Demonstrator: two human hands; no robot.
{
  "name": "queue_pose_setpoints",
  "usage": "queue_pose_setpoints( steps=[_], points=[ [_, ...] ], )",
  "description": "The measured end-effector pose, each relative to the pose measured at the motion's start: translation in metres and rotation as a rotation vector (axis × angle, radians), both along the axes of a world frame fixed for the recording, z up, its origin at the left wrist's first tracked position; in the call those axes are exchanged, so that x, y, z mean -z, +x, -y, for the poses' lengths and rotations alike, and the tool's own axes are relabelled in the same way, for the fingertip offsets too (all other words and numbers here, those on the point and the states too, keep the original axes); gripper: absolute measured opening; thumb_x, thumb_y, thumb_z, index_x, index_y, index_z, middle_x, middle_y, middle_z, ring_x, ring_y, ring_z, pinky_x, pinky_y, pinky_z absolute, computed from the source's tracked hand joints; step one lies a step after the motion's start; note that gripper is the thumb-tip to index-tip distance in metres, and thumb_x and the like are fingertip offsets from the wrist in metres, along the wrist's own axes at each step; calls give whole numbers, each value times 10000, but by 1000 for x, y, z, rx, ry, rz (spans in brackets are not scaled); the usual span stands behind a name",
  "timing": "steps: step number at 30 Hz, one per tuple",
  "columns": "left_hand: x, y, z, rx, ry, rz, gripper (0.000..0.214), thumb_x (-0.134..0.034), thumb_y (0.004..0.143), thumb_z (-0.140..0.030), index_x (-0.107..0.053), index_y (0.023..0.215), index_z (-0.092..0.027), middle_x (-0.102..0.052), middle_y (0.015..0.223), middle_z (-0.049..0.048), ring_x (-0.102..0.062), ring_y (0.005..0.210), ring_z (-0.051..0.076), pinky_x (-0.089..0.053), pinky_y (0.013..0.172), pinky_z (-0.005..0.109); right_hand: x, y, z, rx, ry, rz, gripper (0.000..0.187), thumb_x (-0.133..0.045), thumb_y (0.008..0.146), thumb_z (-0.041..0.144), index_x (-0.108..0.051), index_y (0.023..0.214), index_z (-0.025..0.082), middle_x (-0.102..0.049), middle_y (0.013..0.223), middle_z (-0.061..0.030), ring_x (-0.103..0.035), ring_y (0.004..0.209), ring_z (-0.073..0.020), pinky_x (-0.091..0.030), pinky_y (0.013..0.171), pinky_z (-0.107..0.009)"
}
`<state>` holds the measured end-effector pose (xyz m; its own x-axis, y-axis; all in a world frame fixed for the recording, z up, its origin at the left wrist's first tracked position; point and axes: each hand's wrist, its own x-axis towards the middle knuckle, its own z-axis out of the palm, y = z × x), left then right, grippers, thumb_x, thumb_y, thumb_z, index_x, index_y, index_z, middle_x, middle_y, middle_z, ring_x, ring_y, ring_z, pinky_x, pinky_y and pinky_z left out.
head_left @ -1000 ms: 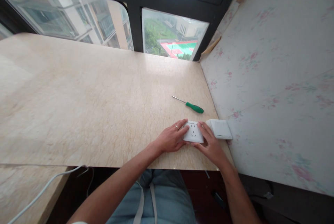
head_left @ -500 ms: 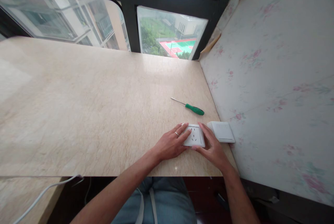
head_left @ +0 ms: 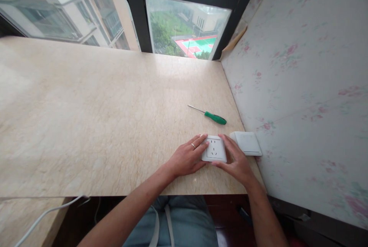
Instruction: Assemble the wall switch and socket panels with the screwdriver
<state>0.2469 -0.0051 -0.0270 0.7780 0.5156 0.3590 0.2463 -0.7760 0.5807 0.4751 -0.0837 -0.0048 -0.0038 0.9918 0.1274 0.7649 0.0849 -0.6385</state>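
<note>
Between my two hands is a white wall socket [head_left: 216, 149], its slotted face turned up, on or just above the stone-patterned counter. From the left, my left hand [head_left: 188, 155] grips its edge, with fingertips on the upper left of the face and a ring on one finger. Around the right side, my right hand [head_left: 235, 162] has its fingers at the top corner and its thumb at the bottom edge. A screwdriver [head_left: 211, 116] with a green handle lies beyond the hands, its tip pointing left. The socket's underside is hidden.
A second white switch-like plate [head_left: 247, 143] stands right of my right hand, by the flowered wall [head_left: 301, 86]. The counter [head_left: 100, 124] reaches back to dark-framed windows [head_left: 145, 28]. A white cable [head_left: 48, 213] hangs at the lower left edge.
The view has shifted slightly. The socket's cover frame now sits differently: the line along its right side no longer shows, and one appears at the left and bottom. Both hands keep their places.
</note>
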Motion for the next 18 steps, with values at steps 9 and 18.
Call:
queue_pose_setpoints(
  steps=[9, 18],
  points=[
    [-4, 1, 0, -17, -19, -15, 625, -566, 942, -430, -331, 1467, -188, -414, 1533, 196, -393, 1430, 330, -443, 1108, 500, -5, 2, 3, -64, -31, 57, 866, -690, 853, 469, -233, 1570, 306, -385, 1582, -78, -389, 1439, -304, -370, 1168, -522],
    [-7, 3, 0, -42, 1, -22, 610, -550, 936, -450, -363, 1452, -185, -448, 1511, 187, -435, 1400, 328, -459, 1089, 501, -17, 1, 0, -121, -70, 157, 814, -665, 878, 435, -254, 1565, 282, -357, 1594, -84, -375, 1446, -306, -381, 1163, -520]
  ],
)
